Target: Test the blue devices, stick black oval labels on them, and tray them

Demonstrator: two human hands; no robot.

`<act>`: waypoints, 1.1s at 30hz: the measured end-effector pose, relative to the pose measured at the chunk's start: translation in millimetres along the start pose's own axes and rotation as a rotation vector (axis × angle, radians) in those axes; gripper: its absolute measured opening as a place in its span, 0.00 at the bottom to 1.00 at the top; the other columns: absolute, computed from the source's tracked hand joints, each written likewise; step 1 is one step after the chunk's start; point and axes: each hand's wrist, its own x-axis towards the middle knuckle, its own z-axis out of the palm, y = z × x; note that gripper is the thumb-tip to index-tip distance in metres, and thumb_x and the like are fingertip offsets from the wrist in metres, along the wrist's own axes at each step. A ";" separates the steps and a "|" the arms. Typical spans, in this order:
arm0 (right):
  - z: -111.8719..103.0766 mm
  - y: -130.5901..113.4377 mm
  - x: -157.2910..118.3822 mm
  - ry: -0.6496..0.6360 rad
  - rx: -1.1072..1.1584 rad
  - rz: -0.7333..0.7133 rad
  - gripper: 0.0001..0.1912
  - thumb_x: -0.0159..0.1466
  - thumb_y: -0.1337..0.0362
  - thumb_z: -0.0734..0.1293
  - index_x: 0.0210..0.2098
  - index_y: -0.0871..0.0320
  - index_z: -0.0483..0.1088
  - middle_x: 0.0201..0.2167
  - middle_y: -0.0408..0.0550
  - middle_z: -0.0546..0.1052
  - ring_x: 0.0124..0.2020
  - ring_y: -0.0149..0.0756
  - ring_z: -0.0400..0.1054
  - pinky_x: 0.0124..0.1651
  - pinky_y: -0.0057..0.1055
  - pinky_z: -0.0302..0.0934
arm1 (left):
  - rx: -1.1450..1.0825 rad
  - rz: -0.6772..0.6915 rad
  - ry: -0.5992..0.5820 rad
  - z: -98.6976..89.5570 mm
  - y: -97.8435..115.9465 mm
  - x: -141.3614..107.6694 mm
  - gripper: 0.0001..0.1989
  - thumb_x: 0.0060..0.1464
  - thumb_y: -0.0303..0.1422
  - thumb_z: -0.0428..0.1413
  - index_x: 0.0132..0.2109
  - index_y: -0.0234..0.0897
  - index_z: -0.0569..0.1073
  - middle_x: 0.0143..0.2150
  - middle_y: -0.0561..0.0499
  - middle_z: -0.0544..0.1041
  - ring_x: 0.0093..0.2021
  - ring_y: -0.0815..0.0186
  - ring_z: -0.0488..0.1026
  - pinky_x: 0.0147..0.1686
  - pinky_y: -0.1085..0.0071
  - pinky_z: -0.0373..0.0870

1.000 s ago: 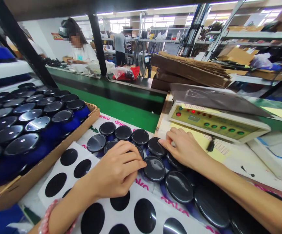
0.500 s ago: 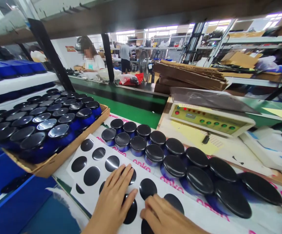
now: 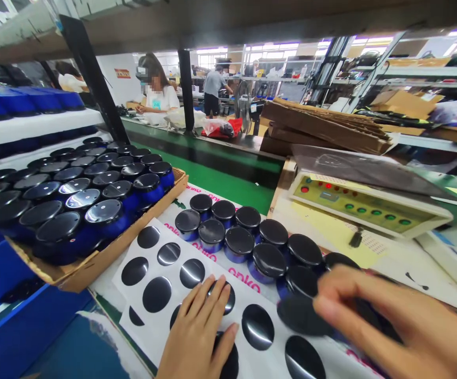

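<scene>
Beside the green surface (image 3: 228, 181), a tray (image 3: 131, 229) holds black-topped jars (image 3: 82, 199).

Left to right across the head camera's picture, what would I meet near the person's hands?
Cardboard tray of blue containers → left hand on a sheet of black circles → blurred black disc → right hand pinching it.

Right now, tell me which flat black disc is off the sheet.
The disc pinched in the right hand, blurred. The other discs lie flat on the sheet, some partly covered by the left hand.
</scene>
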 end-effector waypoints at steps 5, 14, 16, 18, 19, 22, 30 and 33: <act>19.1 2.1 88.4 -0.010 0.247 0.145 0.20 0.59 0.46 0.64 0.21 0.54 0.67 0.30 0.45 0.72 0.32 0.37 0.66 0.36 0.33 0.61 | 0.073 0.045 0.085 12.1 -5.9 -3.6 0.21 0.59 0.39 0.51 0.57 0.34 0.69 0.59 0.51 0.69 0.55 0.60 0.70 0.52 0.69 0.66; 56.4 20.6 113.0 0.070 0.252 0.178 0.16 0.57 0.49 0.66 0.21 0.52 0.70 0.44 0.47 0.68 0.51 0.46 0.58 0.57 0.50 0.46 | -0.029 -0.138 0.255 35.8 6.4 -4.0 0.18 0.63 0.36 0.44 0.49 0.36 0.75 0.53 0.53 0.75 0.52 0.64 0.72 0.64 0.69 0.48; 56.8 20.3 112.4 0.065 0.240 0.179 0.15 0.57 0.50 0.66 0.21 0.52 0.70 0.44 0.47 0.68 0.51 0.46 0.58 0.57 0.51 0.46 | -0.036 -0.162 0.273 36.8 8.0 -2.8 0.18 0.62 0.36 0.44 0.48 0.36 0.76 0.52 0.54 0.76 0.51 0.64 0.72 0.64 0.69 0.49; 57.5 19.3 112.5 0.064 0.217 0.178 0.15 0.58 0.51 0.65 0.21 0.52 0.70 0.44 0.47 0.68 0.50 0.47 0.58 0.56 0.52 0.46 | -0.043 -0.179 0.290 37.5 9.0 -1.8 0.18 0.62 0.35 0.44 0.47 0.37 0.76 0.51 0.54 0.77 0.51 0.64 0.73 0.64 0.69 0.50; 57.9 18.8 112.6 0.062 0.206 0.179 0.15 0.58 0.51 0.65 0.21 0.52 0.70 0.44 0.47 0.68 0.50 0.47 0.59 0.56 0.53 0.47 | -0.045 -0.186 0.298 37.8 9.3 -1.3 0.18 0.62 0.35 0.43 0.47 0.37 0.77 0.51 0.54 0.77 0.51 0.64 0.73 0.63 0.69 0.50; 58.7 18.2 112.3 0.053 0.170 0.167 0.14 0.58 0.51 0.65 0.22 0.52 0.70 0.44 0.47 0.68 0.50 0.48 0.59 0.54 0.53 0.49 | -0.046 -0.195 0.311 38.2 9.8 -0.3 0.18 0.62 0.35 0.44 0.45 0.37 0.77 0.50 0.54 0.78 0.50 0.65 0.73 0.63 0.69 0.51; 63.7 24.0 107.7 0.082 0.012 0.057 0.13 0.63 0.55 0.62 0.25 0.52 0.68 0.41 0.46 0.66 0.49 0.45 0.58 0.52 0.49 0.51 | -0.075 -0.207 0.296 37.9 11.2 -0.6 0.18 0.63 0.35 0.43 0.45 0.37 0.77 0.49 0.54 0.78 0.50 0.64 0.73 0.63 0.69 0.51; 65.7 25.3 106.2 0.093 -0.048 0.014 0.12 0.64 0.57 0.62 0.26 0.53 0.67 0.40 0.47 0.65 0.47 0.44 0.58 0.51 0.48 0.51 | -0.097 -0.225 0.313 38.0 12.2 0.6 0.19 0.63 0.35 0.42 0.44 0.37 0.77 0.49 0.53 0.78 0.50 0.64 0.73 0.62 0.70 0.51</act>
